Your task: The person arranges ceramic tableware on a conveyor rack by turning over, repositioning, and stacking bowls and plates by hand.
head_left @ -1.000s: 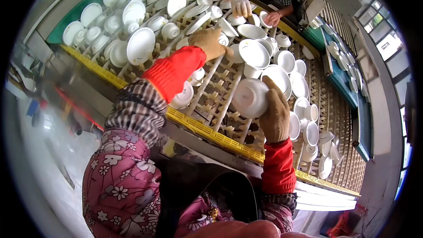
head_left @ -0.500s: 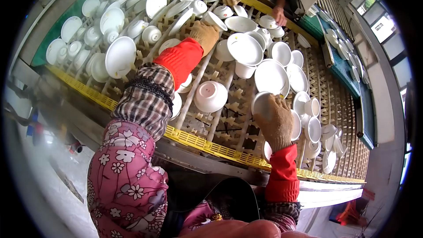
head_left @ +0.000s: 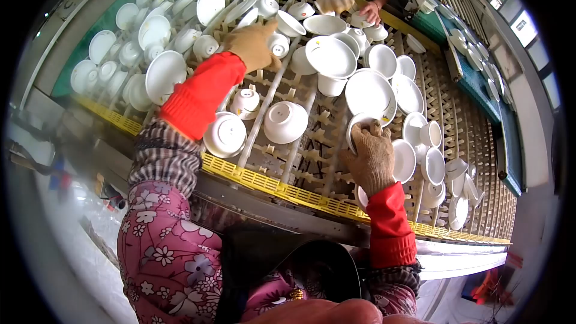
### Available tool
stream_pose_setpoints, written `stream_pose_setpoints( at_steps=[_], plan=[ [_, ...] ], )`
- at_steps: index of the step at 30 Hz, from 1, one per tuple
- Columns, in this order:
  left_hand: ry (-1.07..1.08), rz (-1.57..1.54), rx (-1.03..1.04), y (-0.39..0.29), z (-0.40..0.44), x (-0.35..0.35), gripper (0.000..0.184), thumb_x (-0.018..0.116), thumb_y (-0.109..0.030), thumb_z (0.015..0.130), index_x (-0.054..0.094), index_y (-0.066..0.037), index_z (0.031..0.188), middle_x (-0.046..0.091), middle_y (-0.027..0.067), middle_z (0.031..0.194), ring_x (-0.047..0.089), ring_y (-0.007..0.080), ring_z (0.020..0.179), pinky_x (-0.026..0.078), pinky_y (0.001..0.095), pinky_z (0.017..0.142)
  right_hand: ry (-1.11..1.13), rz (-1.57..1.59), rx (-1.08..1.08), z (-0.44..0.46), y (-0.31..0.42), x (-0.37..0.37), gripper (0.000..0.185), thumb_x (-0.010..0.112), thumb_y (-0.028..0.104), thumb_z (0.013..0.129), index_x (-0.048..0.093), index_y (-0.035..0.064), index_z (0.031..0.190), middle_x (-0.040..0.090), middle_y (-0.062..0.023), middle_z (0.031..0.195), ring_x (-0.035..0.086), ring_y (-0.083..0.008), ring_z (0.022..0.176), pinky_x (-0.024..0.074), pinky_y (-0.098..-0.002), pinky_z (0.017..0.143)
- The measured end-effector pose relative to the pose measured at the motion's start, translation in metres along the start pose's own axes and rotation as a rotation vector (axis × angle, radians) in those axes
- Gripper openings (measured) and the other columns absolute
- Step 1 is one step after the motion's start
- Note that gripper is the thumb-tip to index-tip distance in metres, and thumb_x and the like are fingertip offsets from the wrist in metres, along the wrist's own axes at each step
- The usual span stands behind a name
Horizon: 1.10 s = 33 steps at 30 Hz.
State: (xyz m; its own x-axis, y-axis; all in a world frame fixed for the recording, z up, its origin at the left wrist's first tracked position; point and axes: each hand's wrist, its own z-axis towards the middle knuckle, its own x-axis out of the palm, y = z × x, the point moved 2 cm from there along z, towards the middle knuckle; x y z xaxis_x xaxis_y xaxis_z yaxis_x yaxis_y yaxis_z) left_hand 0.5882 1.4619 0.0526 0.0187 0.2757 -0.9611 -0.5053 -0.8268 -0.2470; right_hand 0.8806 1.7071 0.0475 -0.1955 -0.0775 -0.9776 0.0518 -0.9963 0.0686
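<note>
Brown-gloved left hand [head_left: 251,47], far left of centre: fingers spread about small white ceramic bowl [head_left: 278,45], grip unclear. Brown-gloved right hand [head_left: 372,155], near right: closed on round white ceramic dish [head_left: 356,129]. Upturned white ceramic bowl [head_left: 286,123], between: base marks illegible.

Daylit windows [head_left: 523,27] run along the right, above a greyish wall [head_left: 542,162]; pale floor [head_left: 99,219] shows at left.

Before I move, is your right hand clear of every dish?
No, the right hand has its gloved fingers over the rim of a white dish.
</note>
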Motion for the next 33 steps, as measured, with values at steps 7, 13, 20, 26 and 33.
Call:
stream_pose_setpoints(
  at_steps=[7, 13, 20, 26, 33],
  plan=[
    [-0.076, 0.538, 0.289, 0.0, 0.068, 0.089, 0.06, 0.074, -0.014, 0.098, 0.058, -0.016, 0.156, 0.078, 0.0142, 0.136, 0.079, 0.0333, 0.122, 0.059, 0.047, 0.102, -0.032, 0.1, 0.016, -0.005, -0.015, 0.008, 0.033, 0.077, 0.022, 0.089, 0.075, 0.0, 0.114, 0.075, -0.0232, 0.091, 0.07, -0.0484, 0.091, 0.054, -0.059, 0.091],
    [-0.044, 0.214, 0.052, -0.004, 0.067, 0.068, 0.027, 0.075, -0.013, 0.094, 0.08, -0.009, 0.121, 0.083, 0.0183, 0.122, 0.081, 0.0374, 0.113, 0.064, 0.0524, 0.092, -0.029, 0.218, 0.02, -0.013, -0.015, -0.006, 0.026, 0.078, 0.024, 0.093, 0.08, 0.0019, 0.106, 0.074, -0.0226, 0.085, 0.07, -0.0478, 0.085, 0.0557, -0.0565, 0.083],
    [0.196, -0.101, -0.053, 0.002, -0.006, 0.003, 0.086, 0.094, -0.033, 0.079, 0.065, -0.006, 0.156, 0.071, 0.0221, 0.15, 0.068, 0.0366, 0.139, 0.055, 0.0444, 0.117, -0.073, 0.461, 0.18, -0.018, -0.037, -0.016, 0.042, 0.087, 0.029, 0.092, 0.077, 0.0059, 0.125, 0.081, -0.015, 0.1, 0.08, -0.0305, 0.086, 0.0645, -0.0453, 0.079],
    [0.221, 0.125, 0.039, -0.012, -0.022, 0.016, 0.073, 0.09, -0.031, 0.085, 0.068, -0.012, 0.152, 0.077, 0.0188, 0.139, 0.071, 0.0429, 0.129, 0.055, 0.0506, 0.112, -0.335, 0.451, -0.223, 0.017, -0.01, -0.03, 0.022, 0.08, -0.007, 0.094, 0.067, -0.0025, 0.112, 0.077, -0.0238, 0.107, 0.081, -0.0392, 0.098, 0.0678, -0.0445, 0.082],
    [-0.198, -0.078, 0.5, -0.077, -0.031, 0.021, 0.063, 0.095, -0.031, 0.083, 0.067, -0.006, 0.133, 0.078, 0.0121, 0.127, 0.071, 0.0351, 0.126, 0.055, 0.0474, 0.108, -0.253, 0.639, 0.103, 0.005, -0.042, 0.011, 0.062, 0.091, 0.025, 0.081, 0.07, -0.0003, 0.133, 0.074, -0.0212, 0.128, 0.074, -0.043, 0.11, 0.0609, -0.0541, 0.095]
  ],
)
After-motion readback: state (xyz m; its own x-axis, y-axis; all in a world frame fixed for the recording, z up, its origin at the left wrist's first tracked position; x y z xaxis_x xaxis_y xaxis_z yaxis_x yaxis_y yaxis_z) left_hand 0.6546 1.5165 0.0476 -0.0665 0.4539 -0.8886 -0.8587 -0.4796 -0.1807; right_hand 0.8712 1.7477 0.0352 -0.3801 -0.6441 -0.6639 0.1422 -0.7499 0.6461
